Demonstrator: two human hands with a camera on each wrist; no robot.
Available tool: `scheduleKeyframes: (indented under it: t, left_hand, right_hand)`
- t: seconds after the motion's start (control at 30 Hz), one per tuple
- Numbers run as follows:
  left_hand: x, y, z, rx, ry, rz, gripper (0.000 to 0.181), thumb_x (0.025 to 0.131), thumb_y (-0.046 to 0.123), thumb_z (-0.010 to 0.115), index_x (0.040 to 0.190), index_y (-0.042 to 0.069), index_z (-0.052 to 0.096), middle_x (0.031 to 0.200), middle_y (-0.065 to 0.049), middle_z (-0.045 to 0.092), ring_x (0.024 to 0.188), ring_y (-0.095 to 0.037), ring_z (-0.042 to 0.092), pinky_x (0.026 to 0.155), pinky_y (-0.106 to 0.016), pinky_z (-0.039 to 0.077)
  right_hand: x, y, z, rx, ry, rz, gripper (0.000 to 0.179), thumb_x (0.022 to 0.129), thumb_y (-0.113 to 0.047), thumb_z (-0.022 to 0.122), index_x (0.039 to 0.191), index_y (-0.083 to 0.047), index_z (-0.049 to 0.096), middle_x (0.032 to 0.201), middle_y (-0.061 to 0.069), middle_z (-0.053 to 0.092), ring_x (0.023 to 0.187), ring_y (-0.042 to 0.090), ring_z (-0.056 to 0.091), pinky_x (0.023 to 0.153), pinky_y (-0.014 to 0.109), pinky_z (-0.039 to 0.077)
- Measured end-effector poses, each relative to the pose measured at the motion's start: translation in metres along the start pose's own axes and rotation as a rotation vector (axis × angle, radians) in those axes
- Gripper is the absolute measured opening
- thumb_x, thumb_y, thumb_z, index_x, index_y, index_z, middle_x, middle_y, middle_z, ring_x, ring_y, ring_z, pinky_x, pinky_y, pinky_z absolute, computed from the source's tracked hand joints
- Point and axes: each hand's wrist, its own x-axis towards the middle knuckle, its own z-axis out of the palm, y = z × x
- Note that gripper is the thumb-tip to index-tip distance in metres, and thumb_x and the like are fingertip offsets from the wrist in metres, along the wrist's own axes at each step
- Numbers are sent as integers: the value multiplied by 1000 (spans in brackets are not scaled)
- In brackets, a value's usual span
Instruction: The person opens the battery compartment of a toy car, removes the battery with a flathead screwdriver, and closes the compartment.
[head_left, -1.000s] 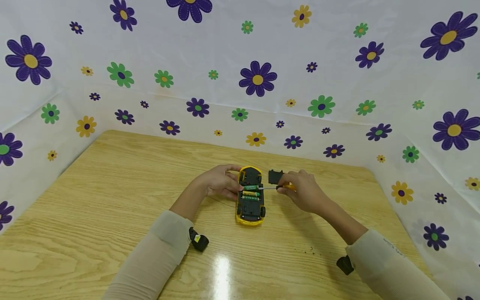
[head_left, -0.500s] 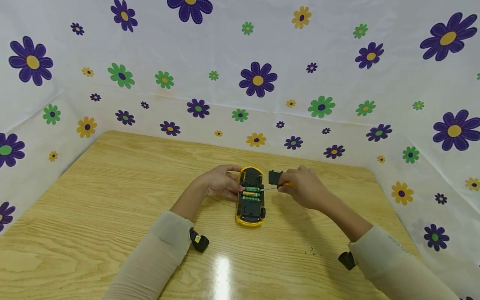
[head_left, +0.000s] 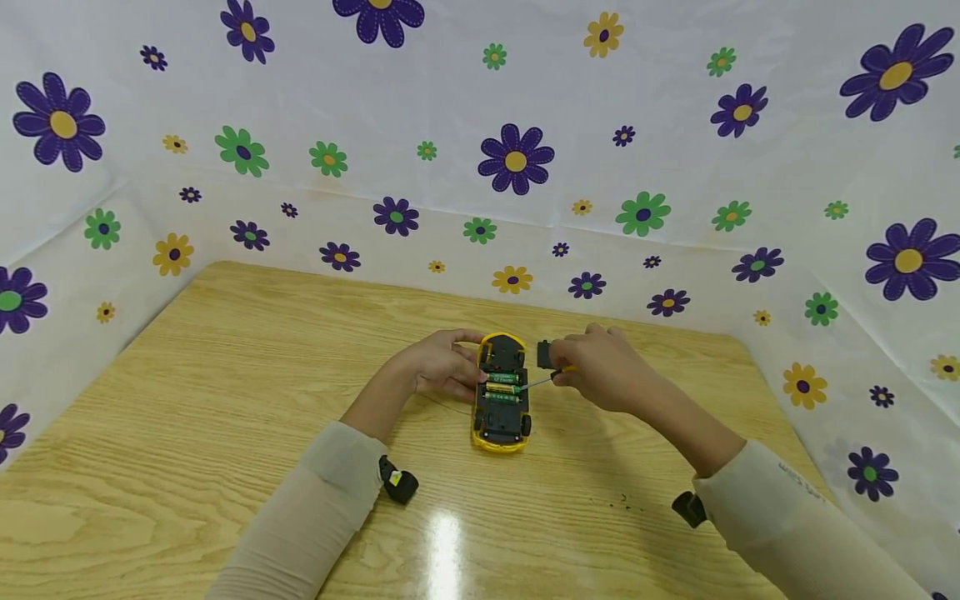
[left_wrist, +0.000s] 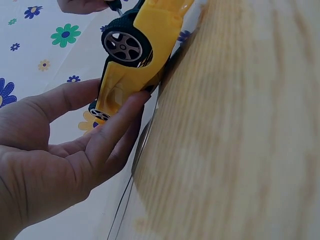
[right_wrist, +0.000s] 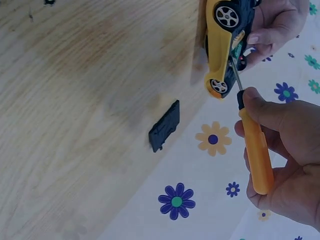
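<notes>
A yellow toy car (head_left: pixel 501 427) lies upside down on the wooden table, its black underside facing up. Three green-and-gold batteries (head_left: pixel 502 388) sit side by side in its uncovered compartment. My left hand (head_left: pixel 442 367) grips the car along its left side, thumb on the underside and fingers beneath the body in the left wrist view. In my right hand (head_left: pixel 603 367) is a screwdriver (right_wrist: pixel 256 150) with an orange handle and black collar, held between thumb and fingers. Its metal tip reaches the right end of the middle battery.
A black battery cover (right_wrist: pixel 165 126) lies on the table just right of the car, partly behind my right hand in the head view. Small dark bits (head_left: pixel 624 500) lie nearer the front right. A flowered cloth (head_left: pixel 450 108) walls the table's back and sides.
The screwdriver tip has shifted from the top battery's right end down to the middle battery. My right hand moved slightly left and up. The left hand and car stayed put.
</notes>
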Motion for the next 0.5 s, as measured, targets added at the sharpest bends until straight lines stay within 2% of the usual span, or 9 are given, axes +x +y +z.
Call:
scheduleKeyframes:
  t: [0.23,0.5]
  left_hand:
    - [0,0,-1,-3,4,-1,78,91,-12,66,158,14,34,137,-24,53,99,-34,70,84,-50,62]
    - [0,0,1,-9,-4,3,78,90,-13,67,156,15,36,132,-23,57,99,-35,71,84,-50,62]
  right_hand:
    - [7,-6,-9,-37,-67,-13,19,88,-21,82,84,-21,64,79,-11,65,70,19,42,66,36,27]
    - [16,-17,-19,-75,-105,-24,30,87,-19,83,74,-21,56,65,-10,49,68,19,37,66,37,22]
